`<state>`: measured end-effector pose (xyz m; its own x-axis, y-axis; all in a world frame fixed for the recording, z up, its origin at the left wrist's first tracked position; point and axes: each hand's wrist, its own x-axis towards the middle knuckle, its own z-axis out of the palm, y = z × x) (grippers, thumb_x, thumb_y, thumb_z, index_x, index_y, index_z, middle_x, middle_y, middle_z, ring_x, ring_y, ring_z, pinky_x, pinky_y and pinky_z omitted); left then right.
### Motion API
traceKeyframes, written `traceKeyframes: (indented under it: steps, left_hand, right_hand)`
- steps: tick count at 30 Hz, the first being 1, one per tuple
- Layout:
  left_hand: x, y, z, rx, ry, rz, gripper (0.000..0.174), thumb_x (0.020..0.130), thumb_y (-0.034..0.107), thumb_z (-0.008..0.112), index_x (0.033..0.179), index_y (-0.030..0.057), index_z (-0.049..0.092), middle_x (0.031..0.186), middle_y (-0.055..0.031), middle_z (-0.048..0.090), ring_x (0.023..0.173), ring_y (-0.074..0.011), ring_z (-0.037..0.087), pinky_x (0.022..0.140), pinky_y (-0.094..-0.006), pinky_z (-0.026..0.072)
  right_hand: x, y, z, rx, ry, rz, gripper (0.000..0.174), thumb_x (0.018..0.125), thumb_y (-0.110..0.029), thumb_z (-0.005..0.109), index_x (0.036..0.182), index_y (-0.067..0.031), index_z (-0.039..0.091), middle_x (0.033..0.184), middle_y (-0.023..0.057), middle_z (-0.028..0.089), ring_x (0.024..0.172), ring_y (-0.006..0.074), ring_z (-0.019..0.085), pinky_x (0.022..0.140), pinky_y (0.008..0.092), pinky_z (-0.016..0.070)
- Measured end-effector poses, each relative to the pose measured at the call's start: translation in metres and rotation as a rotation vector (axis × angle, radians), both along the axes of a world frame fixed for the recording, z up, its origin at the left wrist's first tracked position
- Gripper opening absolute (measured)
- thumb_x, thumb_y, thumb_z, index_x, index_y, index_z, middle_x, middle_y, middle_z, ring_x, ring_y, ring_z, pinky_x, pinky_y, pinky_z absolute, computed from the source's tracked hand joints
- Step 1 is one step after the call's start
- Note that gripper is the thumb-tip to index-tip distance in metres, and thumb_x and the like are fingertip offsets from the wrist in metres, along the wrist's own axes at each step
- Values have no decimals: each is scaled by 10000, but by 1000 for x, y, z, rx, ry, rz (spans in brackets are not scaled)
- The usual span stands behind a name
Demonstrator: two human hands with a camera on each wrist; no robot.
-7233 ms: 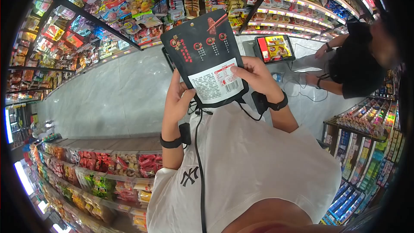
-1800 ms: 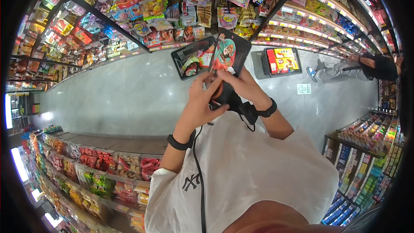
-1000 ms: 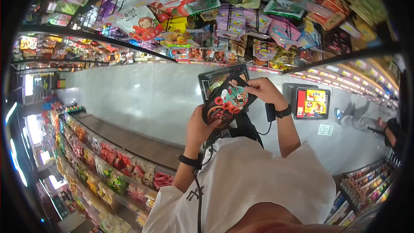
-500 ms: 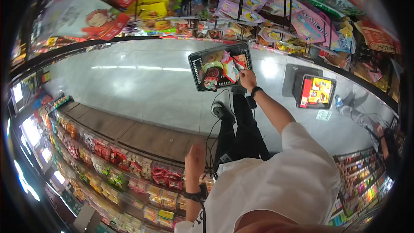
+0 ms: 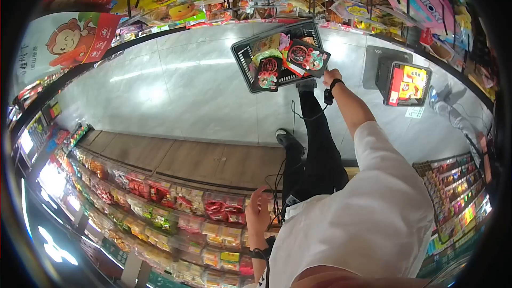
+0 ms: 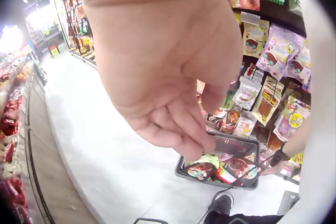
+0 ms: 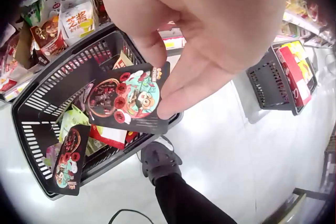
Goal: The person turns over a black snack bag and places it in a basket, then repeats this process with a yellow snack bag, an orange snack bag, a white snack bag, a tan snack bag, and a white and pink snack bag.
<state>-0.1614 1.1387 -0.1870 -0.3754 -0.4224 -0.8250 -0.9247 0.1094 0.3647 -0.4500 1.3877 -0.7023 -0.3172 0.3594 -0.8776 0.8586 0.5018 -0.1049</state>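
The right hand (image 5: 332,76) pinches the edge of a black printed pouch (image 5: 307,56) over the right side of a black basket (image 5: 242,56) on the floor. In the right wrist view the thumb and fingers of this right hand (image 7: 197,35) hold the pouch (image 7: 126,98) by its end. A similar black pouch (image 7: 70,160) lies at the basket's near side, with green and red packets beside it. Away from the basket, the left hand (image 5: 258,214) hangs near the body and holds nothing; its fingers are loosely curled in the left wrist view (image 6: 168,77).
Hanging snack bags (image 5: 74,42) line the rack behind the basket. Another basket with yellow and red packs (image 5: 409,85) stands to the right, near another person's leg (image 5: 453,114). Low snack shelves (image 5: 160,202) run along the left. A cable (image 5: 306,117) hangs by the right wrist.
Both hands held the black pouch earlier; the left has let go and moved down beside the body. The right hand has carried the pouch to the basket. The view has tilted towards the floor.
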Motion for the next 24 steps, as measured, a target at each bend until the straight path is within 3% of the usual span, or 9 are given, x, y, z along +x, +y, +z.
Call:
traceKeyframes:
  steps: [2,10,13,14,16,18,20,22,24]
  left_hand:
    - [11,-8,3,25,20,83,296,1040,89,507,1296,18,636,997,-117,750,913,-160,718,808,-310,568]
    - [62,-79,11,32,204,150,295,1062,145,521,1296,0,629,972,-84,744,890,-144,692,817,-293,552]
    - [90,-120,7,9,331,132,293,1062,155,526,1300,21,634,979,-72,747,868,-135,680,806,-284,544]
    - [97,-138,9,8,385,127,292,1061,157,528,1300,29,636,984,-71,749,863,-135,677,806,-285,543]
    - [115,-177,19,6,481,114,291,1059,163,532,1301,44,640,993,-68,752,855,-133,672,805,-287,543]
    - [132,-222,13,-61,537,56,296,1031,151,558,1301,65,644,991,-107,763,844,-172,694,756,-309,543]
    - [157,-265,27,-161,581,-15,303,1027,160,557,1302,67,644,979,-114,764,830,-189,698,749,-319,548]
    - [176,-300,46,-205,625,48,302,1027,174,549,1289,64,652,955,-120,766,808,-197,695,737,-328,556]
    - [192,-332,60,-236,669,136,297,1029,180,550,1280,66,659,946,-119,767,800,-189,691,737,-327,555]
  right_hand:
    - [11,5,19,-50,26,-11,387,903,-222,619,1139,85,631,981,231,743,748,302,773,627,388,630]
    - [47,26,88,-146,74,252,269,832,-230,667,900,30,678,905,278,723,772,421,737,746,486,608]
    - [58,40,81,74,560,1518,266,894,-205,624,740,9,657,760,171,707,618,313,711,628,418,592]
    - [57,23,109,135,523,1453,177,811,-184,726,757,-21,685,788,183,721,738,324,730,721,432,602]
    - [55,13,89,-145,415,590,158,804,-181,740,782,-31,695,762,168,714,779,327,734,693,432,603]
    - [54,-35,177,118,881,1416,185,888,-199,639,838,-27,685,738,135,684,654,290,711,542,391,579]
    - [62,-109,229,-332,588,15,240,952,-231,560,895,-26,671,777,111,674,588,235,678,469,331,539]
    - [73,-168,267,-417,645,-113,245,986,-207,546,1172,-66,622,962,100,712,583,174,666,480,303,519]
    - [87,-230,316,-466,720,-59,288,998,-180,532,1262,-84,591,1023,109,718,563,154,643,471,297,501]
